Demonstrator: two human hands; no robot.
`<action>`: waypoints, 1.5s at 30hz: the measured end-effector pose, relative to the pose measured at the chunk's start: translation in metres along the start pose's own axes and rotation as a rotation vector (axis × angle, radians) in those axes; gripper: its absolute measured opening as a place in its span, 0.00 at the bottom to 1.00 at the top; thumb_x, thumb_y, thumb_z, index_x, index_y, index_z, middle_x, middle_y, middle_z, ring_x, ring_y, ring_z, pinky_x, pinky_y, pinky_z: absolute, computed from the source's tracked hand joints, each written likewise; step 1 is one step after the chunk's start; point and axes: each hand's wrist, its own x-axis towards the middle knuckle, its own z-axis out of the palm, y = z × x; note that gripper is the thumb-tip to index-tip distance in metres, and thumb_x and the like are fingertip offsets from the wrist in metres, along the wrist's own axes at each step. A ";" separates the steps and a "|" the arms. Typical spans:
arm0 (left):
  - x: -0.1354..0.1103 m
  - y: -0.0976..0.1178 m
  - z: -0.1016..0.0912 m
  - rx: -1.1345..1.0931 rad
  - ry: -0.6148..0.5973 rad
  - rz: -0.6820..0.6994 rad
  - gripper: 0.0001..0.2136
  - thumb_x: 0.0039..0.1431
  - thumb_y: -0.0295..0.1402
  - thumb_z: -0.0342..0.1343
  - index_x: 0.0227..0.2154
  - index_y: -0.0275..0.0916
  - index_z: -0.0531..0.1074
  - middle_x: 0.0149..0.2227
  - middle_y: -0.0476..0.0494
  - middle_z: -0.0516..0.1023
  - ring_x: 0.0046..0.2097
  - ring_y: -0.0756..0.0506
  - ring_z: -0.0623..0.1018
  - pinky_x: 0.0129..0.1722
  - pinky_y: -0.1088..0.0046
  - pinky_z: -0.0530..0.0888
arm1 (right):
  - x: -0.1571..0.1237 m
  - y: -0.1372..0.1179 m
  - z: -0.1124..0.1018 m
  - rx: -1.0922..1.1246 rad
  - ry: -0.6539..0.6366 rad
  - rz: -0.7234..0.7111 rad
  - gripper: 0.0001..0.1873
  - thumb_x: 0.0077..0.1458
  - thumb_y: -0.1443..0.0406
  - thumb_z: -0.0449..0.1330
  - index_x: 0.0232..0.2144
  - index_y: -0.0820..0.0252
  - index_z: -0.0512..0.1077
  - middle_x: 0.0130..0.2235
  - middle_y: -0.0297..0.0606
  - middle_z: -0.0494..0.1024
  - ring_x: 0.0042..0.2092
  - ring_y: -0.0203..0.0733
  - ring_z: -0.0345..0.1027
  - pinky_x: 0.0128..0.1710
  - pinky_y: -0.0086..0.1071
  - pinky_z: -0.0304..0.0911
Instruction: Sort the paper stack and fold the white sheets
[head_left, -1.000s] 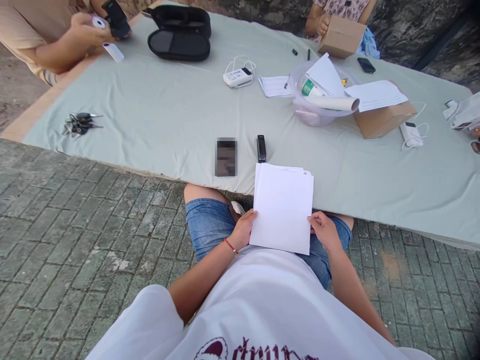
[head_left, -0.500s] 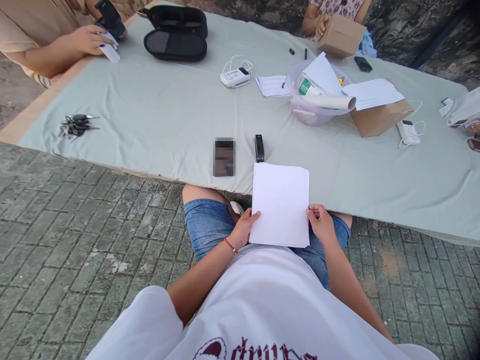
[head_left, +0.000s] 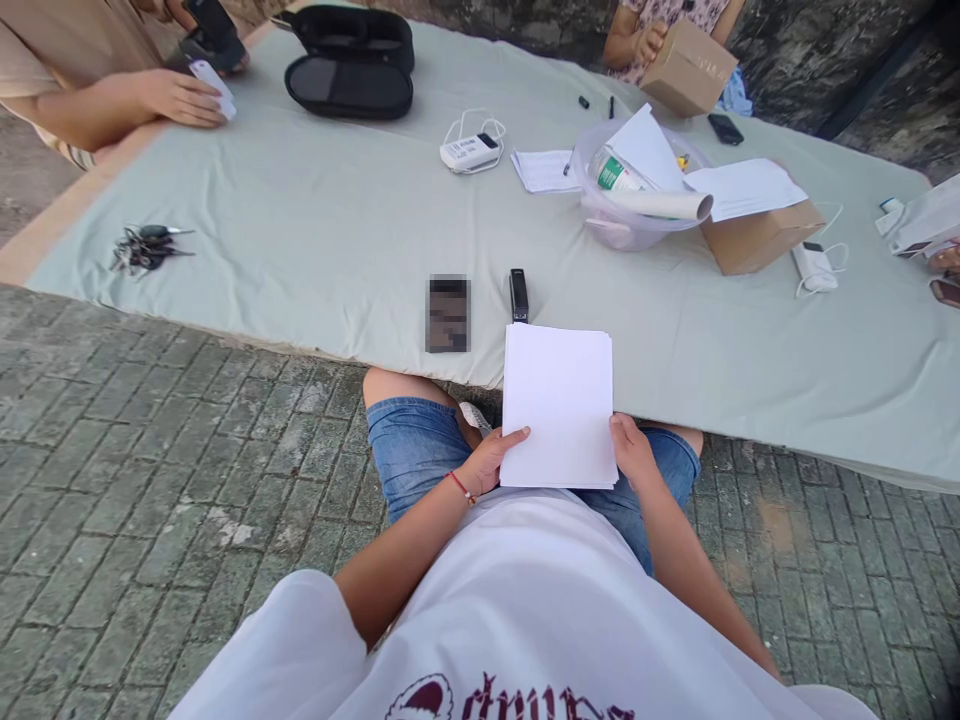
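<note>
A stack of white paper sheets (head_left: 559, 400) is held over my lap at the near edge of the table. My left hand (head_left: 487, 460) grips its lower left edge, thumb on top. At the lower right edge, my right hand (head_left: 632, 450) pinches the stack. The sheets look squared up, with edges nearly flush. Just beyond the stack, a small black stapler (head_left: 518, 294) and a dark phone (head_left: 449, 313) lie on the grey-green tablecloth (head_left: 315, 240).
A bunch of keys (head_left: 142, 247) lies far left. At the back stand a black case (head_left: 351, 66), a white power bank (head_left: 470, 151), a clear bowl with a bottle and rolled paper (head_left: 637, 195), and cardboard boxes (head_left: 761, 235). Other people's hands work at the far corners.
The fanned sheets have been pulled flush into a neat stack, which moved slightly toward me. The person at the far left shifted the hand holding a white object.
</note>
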 end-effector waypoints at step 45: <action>0.031 0.153 0.106 0.639 -0.415 0.683 0.15 0.44 0.30 0.68 0.38 0.33 0.79 0.42 0.39 0.80 0.48 0.40 0.75 0.51 0.66 0.68 | 0.055 -0.103 -0.087 0.564 0.091 -0.467 0.24 0.42 0.56 0.71 0.42 0.55 0.75 0.43 0.39 0.80 0.52 0.52 0.70 0.54 0.49 0.64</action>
